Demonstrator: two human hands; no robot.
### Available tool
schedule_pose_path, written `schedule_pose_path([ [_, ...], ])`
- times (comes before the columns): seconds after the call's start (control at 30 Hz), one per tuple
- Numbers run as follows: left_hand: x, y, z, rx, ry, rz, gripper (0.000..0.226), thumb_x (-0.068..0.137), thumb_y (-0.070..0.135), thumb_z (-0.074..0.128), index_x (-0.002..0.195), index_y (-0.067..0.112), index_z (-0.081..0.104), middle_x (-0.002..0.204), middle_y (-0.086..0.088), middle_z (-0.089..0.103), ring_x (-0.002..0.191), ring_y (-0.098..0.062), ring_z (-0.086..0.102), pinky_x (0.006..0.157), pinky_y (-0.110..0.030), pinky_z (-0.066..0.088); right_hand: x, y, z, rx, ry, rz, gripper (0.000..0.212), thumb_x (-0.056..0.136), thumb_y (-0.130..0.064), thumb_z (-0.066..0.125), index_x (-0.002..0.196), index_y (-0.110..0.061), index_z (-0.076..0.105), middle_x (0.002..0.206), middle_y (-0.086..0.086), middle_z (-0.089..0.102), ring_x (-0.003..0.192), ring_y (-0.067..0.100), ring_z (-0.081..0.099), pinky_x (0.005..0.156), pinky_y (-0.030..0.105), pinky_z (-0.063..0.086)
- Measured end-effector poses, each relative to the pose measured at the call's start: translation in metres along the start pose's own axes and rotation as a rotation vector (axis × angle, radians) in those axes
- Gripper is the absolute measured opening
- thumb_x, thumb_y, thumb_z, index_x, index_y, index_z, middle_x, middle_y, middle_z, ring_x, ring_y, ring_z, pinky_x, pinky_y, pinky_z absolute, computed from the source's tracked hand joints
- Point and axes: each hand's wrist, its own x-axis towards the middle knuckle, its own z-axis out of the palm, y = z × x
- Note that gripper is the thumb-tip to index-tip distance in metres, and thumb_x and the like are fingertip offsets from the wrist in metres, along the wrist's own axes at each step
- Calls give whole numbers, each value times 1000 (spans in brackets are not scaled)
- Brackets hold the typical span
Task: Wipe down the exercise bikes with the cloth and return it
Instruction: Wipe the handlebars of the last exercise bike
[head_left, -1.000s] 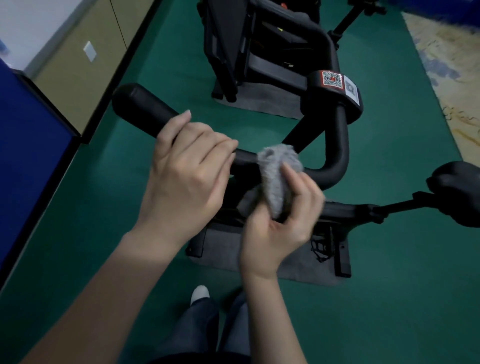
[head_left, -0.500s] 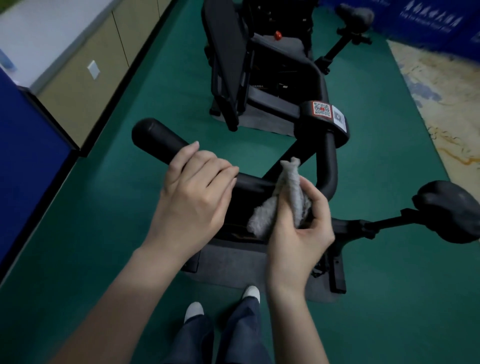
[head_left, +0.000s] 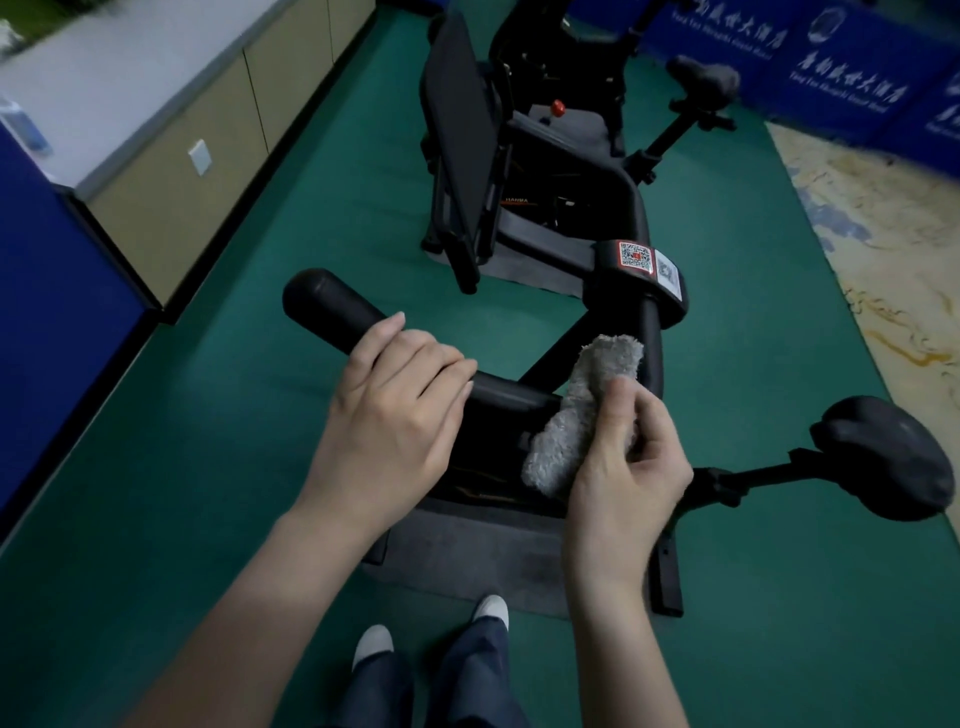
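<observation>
The left hand (head_left: 395, 415) grasps the handlebar (head_left: 332, 312) of the near bike (head_left: 558, 343), with its fingers curled over the top of the padded bar just inboard of the rounded end. The right hand (head_left: 628, 467) pinches the cloth (head_left: 582, 410) between thumb and fingers. The cloth is a grey fluffy bundle, held upright against the bend where the bar turns up toward the sticker (head_left: 635, 255). Its upper end lies on or just beside the bar there, and its lower end hangs free below the hand.

By my reading the task is partway through. The wipe is on the handlebar of this bike, with the cloth at the middle bend, while the stretch under the left hand is covered and cannot be reached until that hand shifts. The saddle (head_left: 883, 457) sits well to the right, apart from both hands. Nothing shows whether it has been wiped, since no surface looks visibly cleaner than another in this dim light.

A far bike (head_left: 462, 145) stands beyond on the green floor (head_left: 218, 415), and I cannot tell whether it has been done either. The last step, returning the cloth, is clearly left. The counter (head_left: 104, 88) at the upper left may be where it belongs, but that is a guess
</observation>
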Motion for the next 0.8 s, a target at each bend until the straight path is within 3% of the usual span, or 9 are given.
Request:
schedule_pose_path([
  [0.07,0,0,0,6,4,-2,22,97,15,50,100,11,71,98,1,68,99,-21,62,113,-37,27,-3,2,7,-97,-14,-127,6,91,-17,62,92,-20,66,97,4,66,91,3,59,83,13,44],
  [0.13,0,1,1,16,8,0,21,97,15,50,100,11,71,98,1,68,99,-21,62,113,-36,27,-8,4,16,-165,-36,-243,11,88,-6,64,95,-12,70,97,5,65,91,2,59,83,6,40],
  [0.2,-1,1,2,25,14,3,21,97,15,51,100,11,71,98,0,68,99,-22,62,113,-36,27,-12,4,25,-206,-65,-330,13,87,-3,65,98,-4,72,96,7,65,91,9,61,84,6,40],
  [0.37,-1,0,4,37,28,7,20,97,14,51,98,10,70,98,-1,68,99,-22,61,113,-36,26,-9,4,28,-270,-125,-478,11,84,2,66,91,-3,72,89,4,63,86,21,62,82,11,44],
  [0.53,0,0,5,32,44,-3,21,97,15,51,98,11,71,96,0,68,97,-21,62,112,-36,26,10,7,11,-344,-80,-462,11,82,3,68,89,-3,74,86,3,66,83,25,64,79,6,41],
  [0.8,0,-1,6,30,57,-3,21,97,16,51,95,12,71,94,1,68,96,-22,62,112,-35,26,35,-10,16,-490,-436,-441,6,83,-6,70,88,-7,74,85,6,70,85,23,64,80,24,46],
])
